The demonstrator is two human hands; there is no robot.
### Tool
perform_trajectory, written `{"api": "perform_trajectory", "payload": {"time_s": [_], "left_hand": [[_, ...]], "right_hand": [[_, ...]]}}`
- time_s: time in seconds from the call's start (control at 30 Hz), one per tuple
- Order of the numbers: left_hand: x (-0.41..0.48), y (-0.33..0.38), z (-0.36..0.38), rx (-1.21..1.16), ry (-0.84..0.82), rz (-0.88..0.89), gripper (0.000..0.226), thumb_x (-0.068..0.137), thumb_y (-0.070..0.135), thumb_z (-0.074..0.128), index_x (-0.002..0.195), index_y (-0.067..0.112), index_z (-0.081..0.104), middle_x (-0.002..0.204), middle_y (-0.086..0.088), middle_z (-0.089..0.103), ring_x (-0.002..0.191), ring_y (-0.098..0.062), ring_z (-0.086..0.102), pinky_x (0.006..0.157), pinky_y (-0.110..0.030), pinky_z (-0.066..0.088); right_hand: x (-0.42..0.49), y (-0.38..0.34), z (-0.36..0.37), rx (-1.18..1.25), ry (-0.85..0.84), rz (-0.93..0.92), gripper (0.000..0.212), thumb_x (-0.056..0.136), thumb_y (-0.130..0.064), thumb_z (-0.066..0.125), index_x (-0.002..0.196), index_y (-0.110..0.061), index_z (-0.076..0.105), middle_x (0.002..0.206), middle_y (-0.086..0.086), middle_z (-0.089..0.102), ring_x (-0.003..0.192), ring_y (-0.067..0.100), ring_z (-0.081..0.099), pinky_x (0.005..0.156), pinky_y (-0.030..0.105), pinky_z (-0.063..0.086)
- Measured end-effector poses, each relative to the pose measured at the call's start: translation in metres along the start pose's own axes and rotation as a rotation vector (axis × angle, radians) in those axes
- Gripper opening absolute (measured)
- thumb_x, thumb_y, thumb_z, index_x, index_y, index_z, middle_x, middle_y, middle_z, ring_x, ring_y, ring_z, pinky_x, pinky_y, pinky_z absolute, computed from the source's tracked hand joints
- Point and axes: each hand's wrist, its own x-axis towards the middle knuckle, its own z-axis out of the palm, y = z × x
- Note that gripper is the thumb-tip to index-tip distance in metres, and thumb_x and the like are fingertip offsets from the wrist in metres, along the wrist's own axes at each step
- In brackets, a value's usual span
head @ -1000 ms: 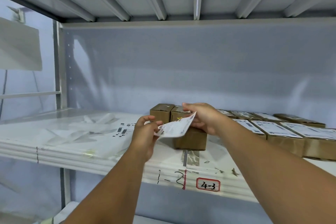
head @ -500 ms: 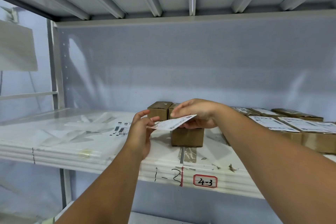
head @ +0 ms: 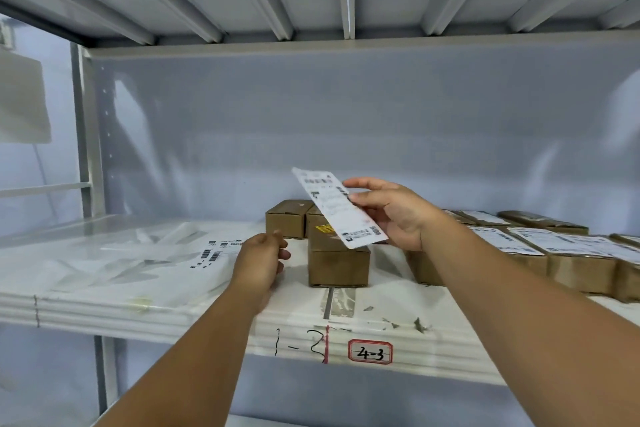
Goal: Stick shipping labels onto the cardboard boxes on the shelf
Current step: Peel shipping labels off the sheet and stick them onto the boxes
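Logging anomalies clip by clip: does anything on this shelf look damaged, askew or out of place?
Only minor wear: torn sticker scraps and a tape strip mark the shelf edge by the 4-3 tag. The cardboard boxes look intact; the shipping label tilts simply because the right hand holds it.

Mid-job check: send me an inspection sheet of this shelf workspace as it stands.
Surface: white shelf, 4-3 tag on its front edge.
Job's things: shipping label held above front box; labelled boxes at right.
Clutter: plastic bags at left; tape scraps near edge.
Grippers: right hand pinches shipping label; left hand holds nothing, beside front box.
Cables: nothing seen.
Surroundings: grey back panel, ribbed shelf overhead.
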Motion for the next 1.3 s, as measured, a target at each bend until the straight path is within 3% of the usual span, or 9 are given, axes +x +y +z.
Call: {"api": "perform_trajectory", "payload": {"time_s": [0.1, 0.23, 0.37, 0.5, 0.67, 0.77, 0.87, 1.2, 1.3], "left_hand": [[-0.003, 0.001, 0.003, 0.107, -0.09, 0.071, 0.022, 0.096, 0.028, 0.048, 0.085, 0.014, 0.06, 0.086, -0.008, 0.061, 0.059, -0.016, 0.04, 0.059, -0.026, 0.036], [-0.011, 0.004, 0.004, 0.079, -0.193, 0.134, 0.034, 0.093, 0.05, 0.043, 0.103, 0.021, 0.058, 0.105, -0.001, 0.062, 0.081, -0.019, 0.053, 0.082, -0.036, 0.046], [-0.012, 0.007, 0.005, 0.033, -0.211, 0.156, 0.047, 0.089, 0.058, 0.038, 0.12, 0.026, 0.052, 0.119, 0.002, 0.058, 0.105, -0.019, 0.056, 0.087, -0.036, 0.046], [-0.014, 0.006, 0.012, 0.083, -0.327, 0.22, 0.071, 0.071, 0.069, 0.041, 0.127, 0.028, 0.054, 0.128, 0.007, 0.057, 0.12, -0.01, 0.051, 0.102, -0.035, 0.041], [-0.025, 0.006, 0.043, 0.157, -0.313, 0.336, 0.046, 0.082, 0.065, 0.033, 0.108, 0.039, 0.061, 0.112, 0.019, 0.063, 0.109, -0.001, 0.056, 0.093, -0.026, 0.043], [-0.028, 0.0, 0.052, 0.223, -0.313, 0.412, 0.063, 0.077, 0.075, 0.027, 0.118, 0.036, 0.054, 0.109, 0.02, 0.063, 0.109, -0.002, 0.057, 0.097, -0.03, 0.043], [-0.025, 0.002, 0.05, 0.105, -0.291, 0.374, 0.089, 0.065, 0.092, 0.021, 0.126, 0.033, 0.049, 0.103, 0.01, 0.07, 0.11, -0.006, 0.059, 0.104, -0.039, 0.039], [-0.029, 0.002, 0.046, 0.074, -0.279, 0.386, 0.063, 0.067, 0.076, 0.037, 0.109, 0.03, 0.048, 0.087, 0.004, 0.075, 0.099, -0.008, 0.065, 0.099, -0.038, 0.043], [-0.031, 0.004, 0.046, 0.022, -0.284, 0.385, 0.068, 0.065, 0.073, 0.043, 0.113, 0.025, 0.047, 0.087, 0.007, 0.074, 0.096, -0.011, 0.067, 0.098, -0.044, 0.046]], "right_hand": [[0.001, 0.013, -0.006, 0.09, 0.158, -0.075, 0.027, 0.09, 0.002, 0.056, 0.109, -0.016, 0.06, 0.087, 0.009, 0.072, 0.067, 0.017, 0.068, 0.05, 0.025, 0.054], [0.0, 0.034, -0.019, 0.353, 0.26, -0.139, 0.028, 0.09, 0.008, 0.049, 0.105, -0.013, 0.061, 0.095, 0.013, 0.07, 0.074, 0.022, 0.068, 0.054, 0.028, 0.057], [-0.003, 0.051, -0.025, 0.434, 0.248, -0.171, 0.022, 0.089, 0.006, 0.052, 0.098, -0.008, 0.066, 0.087, 0.01, 0.074, 0.072, 0.016, 0.069, 0.058, 0.024, 0.055], [-0.004, 0.054, -0.017, 0.403, 0.173, -0.149, 0.02, 0.089, 0.008, 0.05, 0.1, 0.002, 0.066, 0.086, 0.012, 0.072, 0.067, 0.015, 0.069, 0.059, 0.022, 0.056], [-0.004, 0.054, -0.019, 0.454, 0.223, -0.173, 0.019, 0.089, 0.008, 0.051, 0.089, 0.0, 0.068, 0.076, 0.011, 0.073, 0.059, 0.015, 0.068, 0.052, 0.021, 0.055], [-0.005, 0.055, -0.02, 0.395, 0.253, -0.188, 0.02, 0.089, 0.008, 0.051, 0.088, -0.001, 0.069, 0.078, 0.009, 0.073, 0.063, 0.015, 0.069, 0.054, 0.021, 0.055], [-0.005, 0.055, -0.021, 0.364, 0.288, -0.201, 0.022, 0.088, 0.008, 0.052, 0.084, -0.005, 0.07, 0.077, 0.005, 0.074, 0.066, 0.013, 0.069, 0.056, 0.018, 0.053], [-0.006, 0.055, -0.019, 0.361, 0.321, -0.232, 0.02, 0.086, 0.011, 0.053, 0.091, 0.0, 0.07, 0.082, 0.009, 0.073, 0.071, 0.017, 0.07, 0.058, 0.021, 0.056], [-0.005, 0.056, -0.019, 0.274, 0.334, -0.22, 0.02, 0.085, 0.01, 0.056, 0.092, -0.003, 0.07, 0.096, 0.014, 0.071, 0.082, 0.022, 0.068, 0.072, 0.027, 0.058]]}}
